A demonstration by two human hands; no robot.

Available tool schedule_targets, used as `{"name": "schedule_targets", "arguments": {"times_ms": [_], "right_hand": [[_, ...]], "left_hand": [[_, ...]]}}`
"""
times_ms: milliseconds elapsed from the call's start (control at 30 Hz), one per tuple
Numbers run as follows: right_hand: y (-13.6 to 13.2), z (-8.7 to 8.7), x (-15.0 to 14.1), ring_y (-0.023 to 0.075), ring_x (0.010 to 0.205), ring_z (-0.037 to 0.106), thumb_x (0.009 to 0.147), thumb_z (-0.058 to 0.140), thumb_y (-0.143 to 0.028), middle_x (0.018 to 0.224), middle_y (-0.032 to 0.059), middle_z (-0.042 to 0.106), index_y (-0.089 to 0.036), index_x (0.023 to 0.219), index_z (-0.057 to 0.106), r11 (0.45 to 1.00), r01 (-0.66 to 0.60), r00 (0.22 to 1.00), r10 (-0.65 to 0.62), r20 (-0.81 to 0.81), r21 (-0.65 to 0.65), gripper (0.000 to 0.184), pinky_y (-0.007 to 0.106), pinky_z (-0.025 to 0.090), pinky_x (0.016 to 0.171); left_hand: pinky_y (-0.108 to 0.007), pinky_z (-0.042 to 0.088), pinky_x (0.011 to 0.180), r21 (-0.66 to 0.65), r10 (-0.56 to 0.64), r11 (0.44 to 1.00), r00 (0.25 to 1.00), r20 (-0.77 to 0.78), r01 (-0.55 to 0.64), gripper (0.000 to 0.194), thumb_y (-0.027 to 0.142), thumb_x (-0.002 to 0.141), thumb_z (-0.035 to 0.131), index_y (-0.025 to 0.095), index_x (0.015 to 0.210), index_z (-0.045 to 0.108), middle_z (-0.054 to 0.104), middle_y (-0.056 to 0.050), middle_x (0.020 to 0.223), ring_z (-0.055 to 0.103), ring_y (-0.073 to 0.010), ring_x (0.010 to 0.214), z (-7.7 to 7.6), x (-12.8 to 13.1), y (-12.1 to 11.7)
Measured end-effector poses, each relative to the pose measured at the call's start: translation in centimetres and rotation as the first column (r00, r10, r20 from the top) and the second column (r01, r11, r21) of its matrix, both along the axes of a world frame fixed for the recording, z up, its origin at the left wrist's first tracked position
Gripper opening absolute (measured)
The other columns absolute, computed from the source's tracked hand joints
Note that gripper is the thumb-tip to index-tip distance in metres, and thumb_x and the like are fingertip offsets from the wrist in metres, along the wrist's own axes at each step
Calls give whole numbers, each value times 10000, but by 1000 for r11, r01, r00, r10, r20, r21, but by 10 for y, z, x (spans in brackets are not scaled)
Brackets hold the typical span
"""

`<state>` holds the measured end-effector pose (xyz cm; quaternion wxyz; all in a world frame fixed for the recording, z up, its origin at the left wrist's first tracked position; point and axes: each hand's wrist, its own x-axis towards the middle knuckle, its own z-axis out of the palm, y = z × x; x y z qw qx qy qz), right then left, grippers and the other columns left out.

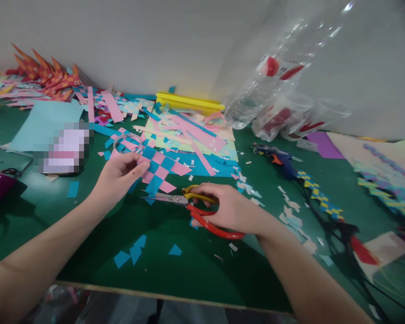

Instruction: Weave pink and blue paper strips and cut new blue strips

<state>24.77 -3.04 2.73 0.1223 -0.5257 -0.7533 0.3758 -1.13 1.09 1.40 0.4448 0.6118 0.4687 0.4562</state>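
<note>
Between the thumb and fingers of my left hand point(123, 177) is a woven paper piece point(160, 164), a pink and blue checkerboard with loose strip ends pointing right and down. My right hand point(227, 207) grips a pair of scissors point(175, 198) with one yellow and one red handle loop. The scissor blades point left, just beneath the lower strip ends of the weave; whether they touch the paper I cannot tell. Behind my left hand lies a roll of clear tape point(127, 143). Several blue paper offcuts point(135, 254) are scattered on the green table point(202, 274) below.
Pink and blue strips point(202, 135) lie in a heap behind the weave, near a yellow folded piece point(189, 102). A clear plastic bottle point(273, 72) and plastic cups point(300, 117) stand back right. A blurred phone point(65, 150) lies left. Orange woven pieces point(47, 72) sit back left.
</note>
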Motion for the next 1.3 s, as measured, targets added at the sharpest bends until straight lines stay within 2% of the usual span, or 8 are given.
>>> {"name": "schedule_targets", "arguments": {"times_ms": [267, 433, 667, 800, 900, 1000, 1133, 1300], "right_hand": [[2, 2, 2, 195, 824, 666, 606, 780, -462, 999, 40, 708, -225, 1044, 687, 998, 16, 1000, -16, 2, -65, 506, 280, 525, 688], [3, 0, 4, 173, 688, 647, 601, 769, -535, 812, 12, 716, -221, 927, 707, 996, -2, 999, 6, 46, -86, 457, 274, 483, 595], [1, -2, 3, 166, 653, 665, 570, 797, -492, 787, 5, 731, -228, 904, 718, 991, -7, 999, 12, 38, -137, 433, 267, 489, 578], [-1, -2, 0, 192, 760, 686, 609, 764, -521, 904, 30, 731, -230, 935, 694, 995, -4, 998, 10, 63, -100, 443, 282, 528, 642], [-1, -3, 1, 228, 973, 665, 645, 736, -525, 1134, 66, 675, -230, 1098, 629, 1000, -21, 998, 22, 52, -8, 551, 322, 546, 814], [-1, -5, 3, 250, 1110, 607, 664, 718, -533, 1257, 78, 605, -229, 1175, 581, 996, -53, 995, 46, 92, 67, 610, 367, 512, 937], [-1, -6, 2, 252, 1144, 588, 729, 655, -535, 1304, 73, 573, -235, 1198, 571, 995, -52, 992, 42, 116, 89, 563, 385, 512, 950], [-3, -6, -2, 256, 1109, 615, 740, 645, -530, 1295, 72, 588, -244, 1217, 572, 998, -21, 996, 15, 89, 66, 561, 395, 537, 923]], "left_hand": [[-224, 392, 555, -51, -54, 997, 997, -56, 51, 263, 423, 805, 650, 180, 707, 618, 564, 12, 643, 491, -116, 601, 7, 0, -3], [-220, 395, 566, -59, -86, 995, 995, -51, 83, 260, 427, 814, 644, 179, 740, 620, 582, 12, 659, 501, -110, 606, 4, 0, -2], [-232, 408, 574, -41, -75, 997, 995, -63, 72, 270, 431, 818, 637, 178, 728, 615, 585, 5, 643, 518, -117, 604, 2, -1, -1], [-232, 424, 602, -33, -13, 999, 999, -36, 12, 270, 436, 788, 672, 178, 723, 623, 582, 9, 658, 526, -115, 619, -1, -3, 2], [-239, 453, 637, -55, 25, 998, 1000, 4, -25, 261, 430, 760, 707, 176, 780, 651, 612, -7, 706, 562, -127, 660, -4, -4, 4], [-244, 476, 654, -75, 30, 997, 999, 25, -28, 274, 432, 749, 719, 170, 808, 663, 639, -25, 738, 588, -140, 689, -4, -4, 5], [-232, 477, 641, -84, 27, 996, 999, 22, -26, 283, 442, 747, 719, 166, 783, 668, 636, -16, 721, 583, -130, 675, -3, -2, 3], [-225, 467, 617, -118, -1, 993, 999, 51, 7, 250, 419, 741, 729, 174, 751, 679, 635, -13, 717, 572, -124, 665, 1, 3, -2]]}}
